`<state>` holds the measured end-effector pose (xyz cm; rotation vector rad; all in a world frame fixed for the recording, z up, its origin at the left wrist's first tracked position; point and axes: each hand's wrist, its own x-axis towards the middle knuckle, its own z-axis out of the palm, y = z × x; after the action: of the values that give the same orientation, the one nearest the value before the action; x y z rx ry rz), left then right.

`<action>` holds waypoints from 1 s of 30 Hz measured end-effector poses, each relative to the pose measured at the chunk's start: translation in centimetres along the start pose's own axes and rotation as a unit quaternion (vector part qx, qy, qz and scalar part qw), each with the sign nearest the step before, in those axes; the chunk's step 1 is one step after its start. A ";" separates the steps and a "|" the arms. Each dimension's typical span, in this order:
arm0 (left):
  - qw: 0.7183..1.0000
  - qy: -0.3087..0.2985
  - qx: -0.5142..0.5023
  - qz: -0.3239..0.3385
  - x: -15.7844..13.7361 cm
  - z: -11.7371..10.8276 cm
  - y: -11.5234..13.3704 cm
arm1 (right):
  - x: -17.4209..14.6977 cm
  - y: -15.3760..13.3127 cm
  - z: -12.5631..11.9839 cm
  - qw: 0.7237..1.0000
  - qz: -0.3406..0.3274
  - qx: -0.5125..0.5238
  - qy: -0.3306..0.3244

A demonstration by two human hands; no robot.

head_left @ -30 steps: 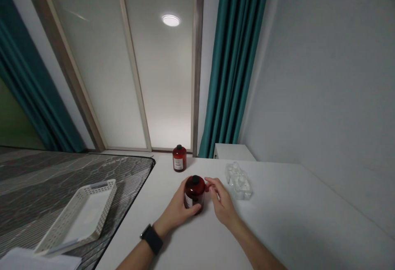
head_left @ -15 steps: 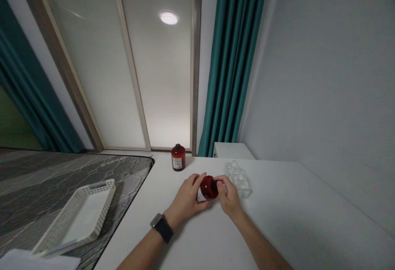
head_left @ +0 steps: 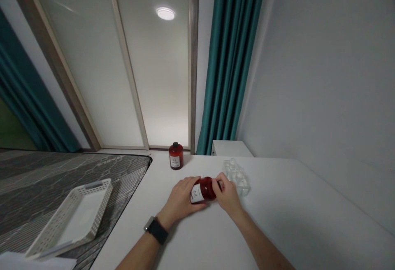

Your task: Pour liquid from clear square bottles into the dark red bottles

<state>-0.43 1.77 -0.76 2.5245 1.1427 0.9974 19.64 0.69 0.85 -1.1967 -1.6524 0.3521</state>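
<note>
A dark red-brown bottle (head_left: 207, 188) with a white label lies tilted on its side between my two hands, its neck toward the right. My left hand (head_left: 182, 198) is wrapped round the bottle's body near its base. The fingers of my right hand (head_left: 227, 195) close on the black cap (head_left: 219, 185), which they mostly cover. Just behind my right hand lies a clear plastic tray with rounded cups (head_left: 237, 175). A second bottle (head_left: 175, 157) of the same kind stands upright with its dark cap on, farther back to the left.
The white table (head_left: 271, 220) ends at the left beside a grey patterned surface (head_left: 123, 171). On that surface lies a white perforated basket (head_left: 103, 212). A white cabinet (head_left: 233, 148) and a teal curtain (head_left: 233, 64) stand behind the table, with a wall at the right.
The bottle has turned so its label faces me more and its neck points more to the right. Both hands still hold it. The view has shifted slightly.
</note>
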 end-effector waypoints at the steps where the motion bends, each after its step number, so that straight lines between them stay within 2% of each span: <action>1: 1.000 0.001 -0.008 0.000 0.0 -0.2 0.0 | 0.1 -0.1 0.0 1.000 0.002 -0.001 -0.006; 9: 0.999 -0.006 -0.031 -0.007 0.2 -0.8 0.1 | 0.4 -0.3 -0.4 0.999 -0.002 -0.005 -0.051; 16: 0.999 -0.016 -0.028 -0.004 0.1 -1.1 0.1 | 0.3 -0.5 -0.6 0.998 -0.019 -0.003 -0.063; 24: 0.998 0.028 0.054 -0.003 -0.7 0.3 0.7 | 0.0 0.2 0.2 0.999 0.014 0.001 -0.033; 27: 0.998 0.035 0.049 -0.010 -0.5 0.1 0.6 | -0.3 0.4 0.5 0.999 0.012 0.015 -0.033; 30: 0.997 0.057 0.042 -0.045 -0.3 -0.8 -0.3 | -0.7 0.8 0.9 0.998 -0.010 0.043 -0.041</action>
<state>-1.26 1.72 -0.46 2.4821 1.3442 1.1036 19.25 0.74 -0.47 -1.1136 -1.7018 0.4603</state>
